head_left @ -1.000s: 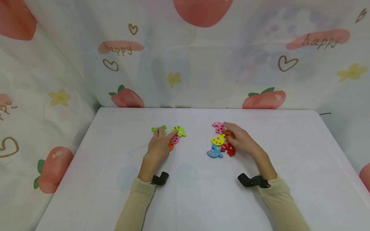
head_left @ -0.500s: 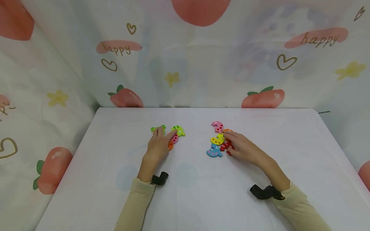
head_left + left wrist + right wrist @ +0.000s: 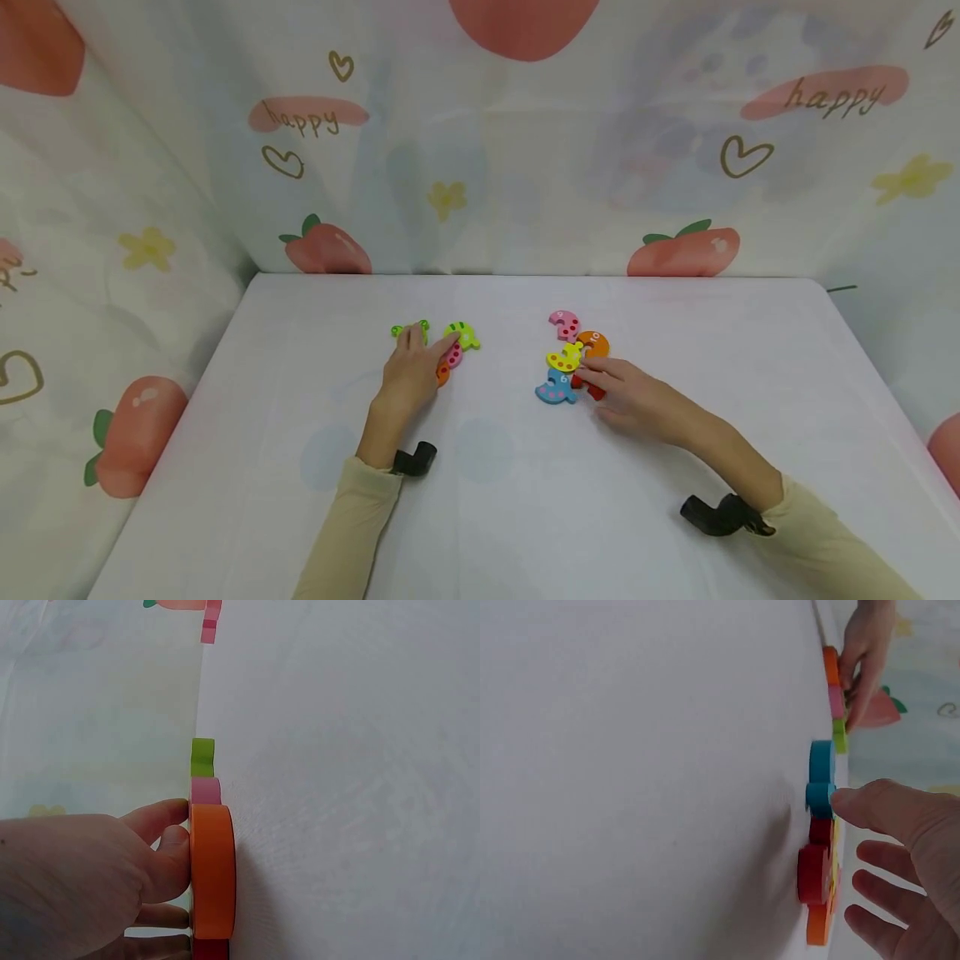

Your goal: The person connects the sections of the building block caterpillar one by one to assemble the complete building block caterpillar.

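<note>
My left hand (image 3: 407,382) rests with spread, fairly straight fingers on a cluster of small painted number pieces: a striped green piece (image 3: 467,335), a pink one (image 3: 454,357), an orange one (image 3: 442,374) and a partly covered green one (image 3: 397,332). In the left wrist view, a red piece (image 3: 211,950) also shows. My right hand (image 3: 643,402) is over a second cluster, partly hiding a red piece (image 3: 597,392). There, the right wrist view puts the thumb tip at the blue piece (image 3: 822,761), other fingers apart and loosely extended. A yellow piece (image 3: 563,359) lies beside the fingertips.
An orange piece marked 10 (image 3: 597,340) and a dotted pink piece (image 3: 564,322) lie beyond the right fingers. The white tabletop (image 3: 495,500) ends at a patterned curtain (image 3: 495,167) at the back. Black wrist mounts (image 3: 723,515) project from the forearms.
My right hand has slid from the orange piece toward the red and blue pieces, its forearm swinging right, uncovering the orange piece. My left hand stays in place.
</note>
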